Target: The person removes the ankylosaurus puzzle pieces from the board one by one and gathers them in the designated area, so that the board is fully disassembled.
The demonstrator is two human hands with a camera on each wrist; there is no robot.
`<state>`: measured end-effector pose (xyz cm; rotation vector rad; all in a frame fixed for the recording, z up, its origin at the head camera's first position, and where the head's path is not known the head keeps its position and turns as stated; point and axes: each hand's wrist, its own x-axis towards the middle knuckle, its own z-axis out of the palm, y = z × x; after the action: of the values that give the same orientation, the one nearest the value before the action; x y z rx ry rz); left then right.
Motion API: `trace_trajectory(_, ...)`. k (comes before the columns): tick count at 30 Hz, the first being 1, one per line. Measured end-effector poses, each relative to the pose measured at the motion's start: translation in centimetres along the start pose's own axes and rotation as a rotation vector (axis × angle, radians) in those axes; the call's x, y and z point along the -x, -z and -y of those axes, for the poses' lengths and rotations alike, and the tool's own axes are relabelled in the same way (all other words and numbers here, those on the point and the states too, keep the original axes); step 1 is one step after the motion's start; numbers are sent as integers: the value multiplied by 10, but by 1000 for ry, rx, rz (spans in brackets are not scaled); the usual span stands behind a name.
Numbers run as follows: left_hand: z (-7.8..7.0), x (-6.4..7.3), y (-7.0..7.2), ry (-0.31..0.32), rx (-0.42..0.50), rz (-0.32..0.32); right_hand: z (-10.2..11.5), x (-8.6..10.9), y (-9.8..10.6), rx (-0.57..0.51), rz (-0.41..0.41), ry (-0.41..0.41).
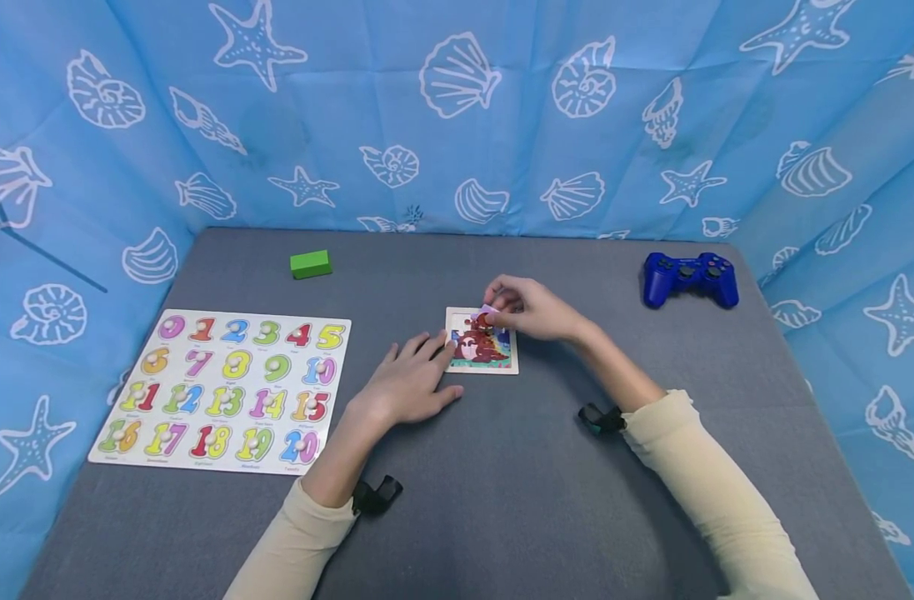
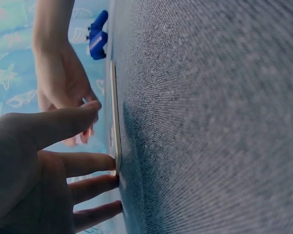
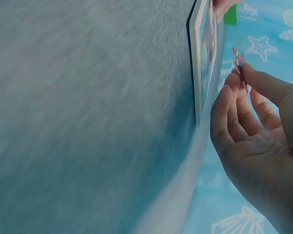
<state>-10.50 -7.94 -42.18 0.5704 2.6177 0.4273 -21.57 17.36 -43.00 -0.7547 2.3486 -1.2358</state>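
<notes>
A small square jigsaw puzzle (image 1: 486,369) with a pale frame and a reddish-brown picture lies flat on the table's middle. My left hand (image 1: 404,387) reaches to its left side, fingers spread and fairly straight, with fingertips touching the frame's edge in the left wrist view. Over the puzzle's upper right, my right hand (image 1: 535,310) pinches a puzzle piece (image 3: 240,68) between thumb and fingers. The piece is thin, pinkish-purple and red. It is tilted and held above the board in the right wrist view. The right hand partly hides the puzzle's top right corner.
A white number board (image 1: 217,392) with knobbed pieces lies at the left. Behind it sits a green block (image 1: 310,264). A blue game controller (image 1: 689,279) lies at the back right. Blue shell-patterned curtains (image 1: 397,100) border the grey table (image 1: 531,500).
</notes>
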Motion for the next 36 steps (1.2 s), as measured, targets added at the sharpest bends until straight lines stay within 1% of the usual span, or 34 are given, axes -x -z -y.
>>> trace_trajectory(6, 0, -1, 0, 11, -5, 8, -13, 18, 16, -64, 3, -34)
trace_trajectory(13, 0, 0, -1, -6, 5, -13, -34, 36, 37, -60, -35, -63)
trace_trajectory(17, 1, 1, -2, -6, 6, -16, -43, 43, 47, -46, -53, -107)
trace_trajectory(19, 0, 1, -2, -4, 9, -16, -46, 46, 51, -26, -61, -133)
trace_trajectory(23, 0, 1, -3, 1, 13, -18, -51, 49, 57, 27, -78, -160)
trace_trajectory(27, 1, 1, -3, 1, 14, -21, -54, 50, 57, 69, -98, -155)
trace_trajectory(33, 0, 2, -3, -1, 5, -23, -57, 50, 55, 118, -130, -99)
trace_trajectory(36, 1, 2, -3, 0, 7, -23, -56, 50, 54, 146, -144, -96)
